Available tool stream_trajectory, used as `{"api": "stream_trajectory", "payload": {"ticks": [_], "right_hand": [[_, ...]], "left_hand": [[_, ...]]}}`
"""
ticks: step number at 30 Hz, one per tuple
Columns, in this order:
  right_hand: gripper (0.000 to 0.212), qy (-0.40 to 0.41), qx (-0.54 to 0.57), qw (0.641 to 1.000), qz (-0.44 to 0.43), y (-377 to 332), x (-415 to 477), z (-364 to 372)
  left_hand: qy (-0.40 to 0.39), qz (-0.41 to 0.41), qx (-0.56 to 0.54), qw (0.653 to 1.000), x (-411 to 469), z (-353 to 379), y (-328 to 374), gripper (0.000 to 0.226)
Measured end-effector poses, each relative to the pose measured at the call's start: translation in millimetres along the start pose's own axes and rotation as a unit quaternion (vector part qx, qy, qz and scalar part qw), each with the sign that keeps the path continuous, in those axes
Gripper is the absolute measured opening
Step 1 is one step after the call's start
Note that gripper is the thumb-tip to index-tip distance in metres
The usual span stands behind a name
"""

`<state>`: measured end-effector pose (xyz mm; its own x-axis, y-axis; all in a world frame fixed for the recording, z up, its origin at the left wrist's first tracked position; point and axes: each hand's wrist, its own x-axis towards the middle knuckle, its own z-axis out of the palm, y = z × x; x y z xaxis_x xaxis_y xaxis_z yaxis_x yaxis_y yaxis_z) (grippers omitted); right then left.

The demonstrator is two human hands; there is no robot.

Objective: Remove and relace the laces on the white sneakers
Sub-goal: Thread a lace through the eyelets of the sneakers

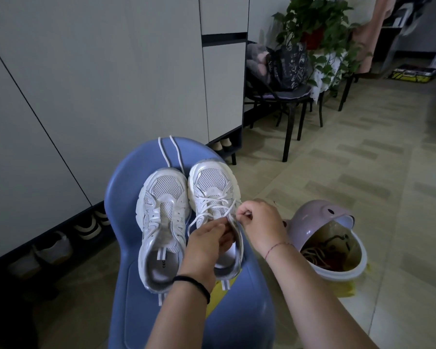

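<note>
- Pale grey cabinet doors [98, 84] along one side of the room, spare shoes [86, 227] tucked in the dark gap beneath.
- Beige patterned tile floor [363, 172] across the other side.
- Blue plastic seat [126, 197] in the middle foreground, carrying both white sneakers side by side, toes pointing away.
- Black-legged chair [287, 127] further back with a dark printed bag [287, 64] on it, beside a leafy green plant [315, 18].
- Lilac swing-lid bin [312, 215] on the floor just beside the seat, lid tipped open, tangled scraps inside.
- Bare sneaker [161, 222] on the cabinet side, no lace in its eyelets, tongue exposed.
- Laced sneaker [212, 187] on the bin side, touching the bare one at the forefoot.
- Left hand [207, 238], black band at the wrist, fingers curled around the laced sneaker at its tongue and collar.
- Right hand [259, 220], thin red thread at the wrist, thumb and forefinger pinching the threaded lace [212, 201] at the top eyelets.
- Threaded lace criss-crossing the lower eyelets, one slack loop hanging over the sneaker's inner side.
- Loose lace [166, 152] on the seat beyond the toes, two strands running off the far edge.
</note>
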<state>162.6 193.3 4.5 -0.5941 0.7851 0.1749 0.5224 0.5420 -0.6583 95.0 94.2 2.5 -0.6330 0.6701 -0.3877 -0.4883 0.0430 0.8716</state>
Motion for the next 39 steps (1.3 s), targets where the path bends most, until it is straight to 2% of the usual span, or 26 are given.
{"api": "stream_trajectory", "payload": {"ticks": [7, 10, 13, 19, 23, 27, 31, 39], "right_hand": [[0.010, -0.008, 0.137, 0.990, 0.047, 8, 1, 7], [0.015, -0.008, 0.179, 0.982, 0.060, 11, 0, 5], [0.020, 0.010, 0.188, 0.980, 0.059, 12, 0, 6], [0.012, 0.010, 0.162, 0.986, 0.032, 10, 1, 11], [0.008, -0.008, 0.235, 0.971, 0.049, 13, -1, 9], [0.011, -0.036, 0.300, 0.951, 0.068, 15, -5, 8], [0.023, -0.062, 0.296, 0.952, 0.057, 17, -11, 9], [0.025, 0.026, 0.257, 0.963, 0.071, 18, -13, 13]], "left_hand": [[0.019, -0.021, -0.064, 0.998, 4, 6, -6, 0.031], [0.023, -0.036, -0.090, 0.995, 9, 6, -10, 0.033], [0.031, -0.048, -0.117, 0.992, 11, 7, -12, 0.029], [0.057, -0.039, -0.134, 0.989, 15, 11, -19, 0.021], [0.057, -0.045, -0.160, 0.984, 14, 12, -24, 0.011], [0.035, -0.057, -0.216, 0.974, 13, 15, -24, 0.015], [0.033, -0.078, -0.232, 0.969, 14, 13, -25, 0.016], [0.031, -0.109, -0.289, 0.951, 11, 6, -22, 0.020]]}}
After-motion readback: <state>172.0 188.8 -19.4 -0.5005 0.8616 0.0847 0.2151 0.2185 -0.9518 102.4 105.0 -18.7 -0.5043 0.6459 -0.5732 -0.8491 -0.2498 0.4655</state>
